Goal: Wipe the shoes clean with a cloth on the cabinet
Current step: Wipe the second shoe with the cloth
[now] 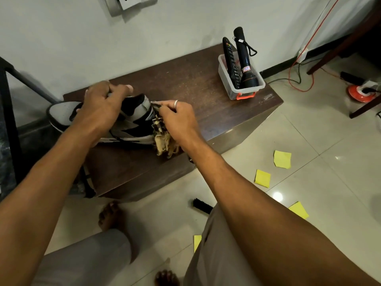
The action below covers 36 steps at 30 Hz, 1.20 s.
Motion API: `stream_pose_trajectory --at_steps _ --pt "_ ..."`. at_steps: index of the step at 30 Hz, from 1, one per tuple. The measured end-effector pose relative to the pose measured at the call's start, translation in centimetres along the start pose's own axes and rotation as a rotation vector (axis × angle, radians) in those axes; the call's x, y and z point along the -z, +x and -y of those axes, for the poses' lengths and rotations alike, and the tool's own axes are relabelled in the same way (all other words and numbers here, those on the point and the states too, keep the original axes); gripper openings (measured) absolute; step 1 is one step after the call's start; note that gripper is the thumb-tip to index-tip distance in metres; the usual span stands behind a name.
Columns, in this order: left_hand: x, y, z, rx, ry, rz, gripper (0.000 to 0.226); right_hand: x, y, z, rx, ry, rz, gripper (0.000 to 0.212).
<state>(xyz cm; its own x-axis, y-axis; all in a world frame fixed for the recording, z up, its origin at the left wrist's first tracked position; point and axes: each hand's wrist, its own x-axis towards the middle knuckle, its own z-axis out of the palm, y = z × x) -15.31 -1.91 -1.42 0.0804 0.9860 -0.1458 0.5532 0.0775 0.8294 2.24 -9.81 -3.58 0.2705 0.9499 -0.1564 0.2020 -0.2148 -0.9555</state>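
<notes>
Both hands are on a grey-and-black sneaker [136, 112] that lies on its side on the dark wooden counter [195, 83]. The left hand [103, 102] curls over the collar and grips it from above. The right hand [177, 118] pinches a frayed tan cloth [164, 141] and presses it against the heel. Beyond the right hand, well apart, a clear plastic box [233, 87] holds a torch [245, 58] and a remote control [229, 56].

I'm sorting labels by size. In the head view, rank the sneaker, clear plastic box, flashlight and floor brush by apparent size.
1. sneaker, clearly largest
2-3. clear plastic box and flashlight: too alike to rank, box broader, flashlight longer
4. brush on the floor
</notes>
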Motion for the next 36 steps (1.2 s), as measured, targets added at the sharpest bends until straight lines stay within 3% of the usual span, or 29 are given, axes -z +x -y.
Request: stream_pose_trajectory --at_steps 5,9,15,19,21,25,28,30,33,34,36 --pt "-0.5 -0.6 1.1 -0.006 0.000 -0.130 0.050 -0.7 -0.3 0.3 0.072 -0.153 -0.006 0.028" --pt "-0.8 -0.4 1.9 -0.101 0.096 -0.166 0.041 -0.6 -0.2 1.4 0.049 0.037 -0.011 0.026" --pt "-0.9 -0.3 2.1 -0.151 0.113 -0.165 0.041 -0.7 -0.3 1.2 0.042 -0.073 -0.004 0.026" --pt "-0.9 -0.4 2.1 -0.151 0.133 -0.179 0.036 -0.7 -0.3 1.8 0.119 0.053 -0.024 0.025" --pt "-1.0 -0.5 2.0 -0.148 0.146 -0.178 0.037 -0.9 -0.3 1.4 0.109 -0.018 -0.037 0.025" --pt "-0.9 -0.4 1.9 -0.175 0.103 -0.167 0.032 -0.7 -0.7 1.4 0.059 -0.106 0.023 0.025" --pt "-0.2 -0.5 2.3 -0.152 0.022 -0.088 0.021 -0.6 -0.4 1.5 0.010 -0.028 0.104 0.027" --pt "-0.2 -0.1 2.1 -0.046 0.068 -0.082 0.044 -0.5 0.1 1.1 -0.051 0.042 0.087 0.036" --pt "-1.0 -0.3 0.6 0.280 0.085 -0.201 0.102 0.0 0.7 0.2 -0.126 0.068 -0.066 0.034" --pt "-1.4 -0.5 0.0 0.367 0.008 -0.234 0.114 0.0 0.8 0.1 -0.121 0.063 -0.102 0.028" --pt "-1.9 -0.8 -0.1 0.459 -0.068 -0.251 0.115 -0.3 0.3 -0.1 -0.066 0.034 -0.017 0.024"
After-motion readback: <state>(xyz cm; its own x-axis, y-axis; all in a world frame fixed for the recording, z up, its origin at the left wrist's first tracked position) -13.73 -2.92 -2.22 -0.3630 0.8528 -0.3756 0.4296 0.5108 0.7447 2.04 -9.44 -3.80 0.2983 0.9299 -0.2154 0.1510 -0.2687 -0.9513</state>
